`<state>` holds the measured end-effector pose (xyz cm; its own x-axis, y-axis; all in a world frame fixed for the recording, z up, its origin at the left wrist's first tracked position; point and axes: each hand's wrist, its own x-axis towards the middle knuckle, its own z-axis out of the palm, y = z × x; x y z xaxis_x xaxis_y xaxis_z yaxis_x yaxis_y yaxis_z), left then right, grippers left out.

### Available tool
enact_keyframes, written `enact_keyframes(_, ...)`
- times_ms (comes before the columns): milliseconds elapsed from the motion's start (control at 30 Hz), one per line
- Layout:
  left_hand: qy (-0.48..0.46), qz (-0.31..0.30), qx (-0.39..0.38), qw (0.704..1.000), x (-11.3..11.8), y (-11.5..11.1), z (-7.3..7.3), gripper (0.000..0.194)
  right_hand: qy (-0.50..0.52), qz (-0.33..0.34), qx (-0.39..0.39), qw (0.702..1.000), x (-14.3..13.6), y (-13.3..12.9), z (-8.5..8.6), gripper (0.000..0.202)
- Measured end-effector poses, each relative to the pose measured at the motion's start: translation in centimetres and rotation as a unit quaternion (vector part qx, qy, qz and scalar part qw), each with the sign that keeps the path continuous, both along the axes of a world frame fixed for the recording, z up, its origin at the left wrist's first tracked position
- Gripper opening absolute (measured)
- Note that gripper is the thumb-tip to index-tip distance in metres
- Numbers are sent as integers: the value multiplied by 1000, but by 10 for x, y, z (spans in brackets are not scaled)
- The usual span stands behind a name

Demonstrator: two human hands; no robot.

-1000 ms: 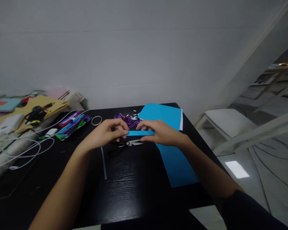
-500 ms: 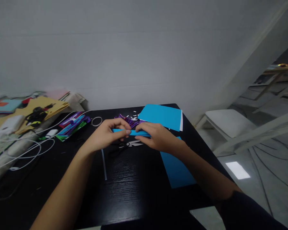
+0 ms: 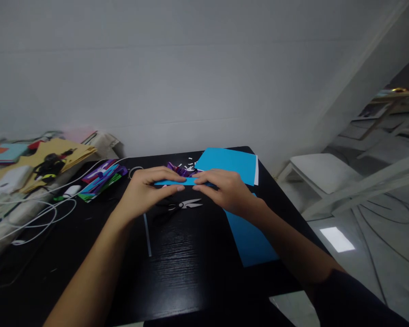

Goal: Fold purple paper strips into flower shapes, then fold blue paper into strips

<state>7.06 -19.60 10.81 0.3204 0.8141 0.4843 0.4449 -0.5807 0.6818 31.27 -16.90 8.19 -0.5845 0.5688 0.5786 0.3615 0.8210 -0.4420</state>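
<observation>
A narrow folded strip of blue paper (image 3: pixel 190 181) is held level above the black table. My left hand (image 3: pixel 148 184) pinches its left part between thumb and fingers. My right hand (image 3: pixel 225 187) grips the other end the same way, the two thumbs close together near the middle. Below the hands lie scissors (image 3: pixel 188 204) with their blades apart and dark handles hard to see against the table. Behind the hands are purple paper scraps (image 3: pixel 180 170) and small white bits (image 3: pixel 191 162).
Blue sheets (image 3: pixel 227 161) over white paper lie at the back right, and another blue sheet (image 3: pixel 250 236) is partly under my right arm. A thin pale strip (image 3: pixel 147 235) lies front left. Colourful paper pieces (image 3: pixel 104 178), white cables (image 3: pixel 56 211) and clutter fill the left; a white stool (image 3: pixel 318 170) stands right.
The blue strip now lies flatter and straighter between my hands. My left fingers have stretched along it, and my right fingers have shifted slightly.
</observation>
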Motion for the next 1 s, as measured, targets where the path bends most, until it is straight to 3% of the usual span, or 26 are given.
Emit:
enact_keyframes(100,-8,29,26,999,1,0,-3,19,10,-4,23,1000,-1,-2,0,16)
enact_keyframes(267,-56,84,6,995,3,-1,-6,54,18,-31,18,999,-1,-5,1,21)
enact_keyframes(433,-34,80,-9,996,2,-2,-4,37,8,-25,24,999,-1,-6,2,27)
enact_keyframes(767,1,59,-2,998,-1,-6,3,27,10,-6,54,998,-2,-6,1,24)
enact_keyframes(933,-130,32,-68,989,2,0,-5,49,20,-36,64,997,-3,-7,2,22)
enact_keyframes(1000,-203,22,-107,973,8,3,-11,42,36,-41,79,995,-4,-6,0,22)
